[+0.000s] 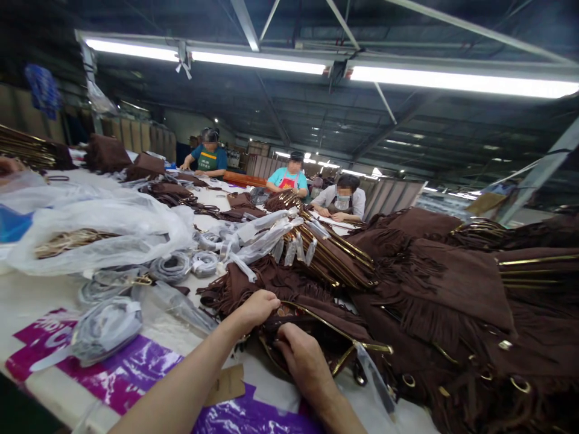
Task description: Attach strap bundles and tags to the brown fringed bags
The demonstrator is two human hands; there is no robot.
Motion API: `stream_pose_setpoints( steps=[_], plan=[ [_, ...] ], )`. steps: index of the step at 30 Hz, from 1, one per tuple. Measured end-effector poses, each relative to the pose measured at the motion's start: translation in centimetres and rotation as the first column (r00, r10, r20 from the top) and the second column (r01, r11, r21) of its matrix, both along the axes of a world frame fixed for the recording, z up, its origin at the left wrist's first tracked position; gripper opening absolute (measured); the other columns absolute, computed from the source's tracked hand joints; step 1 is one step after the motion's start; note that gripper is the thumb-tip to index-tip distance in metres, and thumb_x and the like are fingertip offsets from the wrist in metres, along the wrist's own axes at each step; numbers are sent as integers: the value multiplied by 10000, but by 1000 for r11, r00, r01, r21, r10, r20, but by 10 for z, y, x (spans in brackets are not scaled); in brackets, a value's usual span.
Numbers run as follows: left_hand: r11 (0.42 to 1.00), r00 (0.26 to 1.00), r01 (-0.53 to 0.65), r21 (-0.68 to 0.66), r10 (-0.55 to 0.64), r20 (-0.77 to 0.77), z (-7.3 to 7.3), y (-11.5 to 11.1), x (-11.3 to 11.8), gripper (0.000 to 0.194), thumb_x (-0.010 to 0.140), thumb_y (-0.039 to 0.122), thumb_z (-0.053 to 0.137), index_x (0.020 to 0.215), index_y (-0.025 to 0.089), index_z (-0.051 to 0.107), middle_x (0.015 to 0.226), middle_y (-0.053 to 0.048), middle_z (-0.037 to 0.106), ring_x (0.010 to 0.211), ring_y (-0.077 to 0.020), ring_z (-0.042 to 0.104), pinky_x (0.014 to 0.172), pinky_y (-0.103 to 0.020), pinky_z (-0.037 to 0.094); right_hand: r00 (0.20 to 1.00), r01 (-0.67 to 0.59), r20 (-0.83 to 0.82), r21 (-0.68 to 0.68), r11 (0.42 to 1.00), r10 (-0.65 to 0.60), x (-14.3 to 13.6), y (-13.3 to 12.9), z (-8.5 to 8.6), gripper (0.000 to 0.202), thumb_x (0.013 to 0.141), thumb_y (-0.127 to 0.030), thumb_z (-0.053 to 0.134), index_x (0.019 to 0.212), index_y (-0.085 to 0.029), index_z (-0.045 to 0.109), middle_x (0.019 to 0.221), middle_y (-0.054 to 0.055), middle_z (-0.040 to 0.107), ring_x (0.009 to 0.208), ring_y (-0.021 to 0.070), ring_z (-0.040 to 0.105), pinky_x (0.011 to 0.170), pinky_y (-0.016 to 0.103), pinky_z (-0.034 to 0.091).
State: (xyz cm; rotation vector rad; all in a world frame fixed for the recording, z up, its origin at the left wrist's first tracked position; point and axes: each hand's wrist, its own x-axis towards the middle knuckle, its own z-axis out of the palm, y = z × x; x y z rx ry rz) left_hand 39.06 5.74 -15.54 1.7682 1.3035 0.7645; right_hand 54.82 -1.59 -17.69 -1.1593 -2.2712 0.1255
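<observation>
A dark brown fringed bag (312,319) lies with its gold zipper open at the table's near edge. My left hand (260,308) pinches the bag's rim at the left end of the opening, its fingers closed. Inside the mouth of the bag are the curled fingers of my right hand (301,355), near the inner left side; their tips are partly hidden, and what they hold cannot be made out. A wrapped zipper pull (375,380) hangs from the opening's right end. Below my left hand lies a brown card tag (226,384).
Brown fringed bags (452,283) are heaped at the right. Gold-edged pieces (335,253) lie behind the open bag. Coiled wrapped straps (106,328) and a clear plastic bag (136,226) are on the left of the white table (58,398). Several people sit across it.
</observation>
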Motion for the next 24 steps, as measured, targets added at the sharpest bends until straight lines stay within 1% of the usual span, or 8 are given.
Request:
stream_pose_setpoints(
  steps=[2, 5, 8, 10, 14, 19, 21, 24],
  plan=[
    [998, 1000, 7, 66, -8, 18, 10, -10, -2, 173, 885, 189, 511, 739, 145, 592, 665, 27, 550, 633, -144, 545, 602, -265, 441, 998, -5, -55, -24, 1000, 4, 0, 0, 1, 183, 833, -39, 543, 774, -212, 534, 758, -8, 627, 703, 164, 615, 636, 230, 415],
    [967, 998, 53, 247, -63, 32, 30, -35, -11, 190, 816, 92, 480, 921, 174, 614, 959, -21, 619, 891, -175, 570, 798, -275, 445, 992, -23, -126, -54, 998, 16, 1, -1, 3, 180, 836, -51, 537, 759, -213, 517, 733, -17, 610, 677, 155, 593, 624, 222, 413],
    [831, 972, 220, 511, -143, -186, 43, -62, -25, 229, 833, 64, 442, 885, 197, 622, 1073, -50, 593, 997, -198, 532, 886, -307, 416, 984, -44, -178, -78, 996, 29, 2, -2, 5, 162, 849, -76, 527, 770, -217, 529, 693, -33, 597, 642, 148, 575, 611, 217, 408],
    [768, 916, 325, 552, -110, -387, 44, -74, -32, 224, 844, 68, 446, 856, 198, 628, 1037, -60, 596, 955, -209, 537, 842, -318, 435, 979, -50, -203, -88, 995, 31, 2, -4, 6, 154, 850, -83, 525, 778, -219, 539, 686, -37, 597, 640, 149, 576, 612, 218, 408],
    [819, 810, 359, 447, -36, -585, 30, -76, -33, 226, 878, 92, 455, 889, 215, 644, 1075, -60, 602, 981, -224, 546, 840, -320, 460, 973, -52, -227, -94, 994, 29, 1, -7, 8, 166, 843, -72, 510, 766, -218, 530, 698, -30, 598, 663, 157, 589, 634, 228, 418],
    [872, 794, 273, 407, 35, -607, 17, -72, -23, 213, 863, 67, 442, 864, 189, 617, 1017, -82, 602, 943, -227, 555, 822, -323, 472, 972, -59, -231, -75, 995, 40, -1, -10, 6, 170, 840, -80, 501, 747, -221, 517, 698, -20, 598, 666, 170, 597, 628, 241, 439],
    [880, 857, 221, 420, 30, -515, 20, -76, -24, 185, 838, 70, 472, 816, 196, 605, 997, -64, 604, 935, -206, 557, 815, -295, 467, 973, -67, -225, -45, 997, 55, 1, -11, 4, 145, 841, -96, 516, 778, -224, 541, 704, -15, 606, 663, 176, 608, 617, 242, 459],
    [916, 991, 97, 390, -51, -126, 29, -86, -28, 139, 746, 69, 550, 718, 199, 592, 1043, -45, 607, 1011, -190, 552, 901, -288, 439, 970, -102, -214, 69, 992, 114, 5, -11, -1, 114, 846, -172, 591, 937, -237, 610, 832, 18, 645, 710, 186, 648, 630, 240, 517]
  ],
)
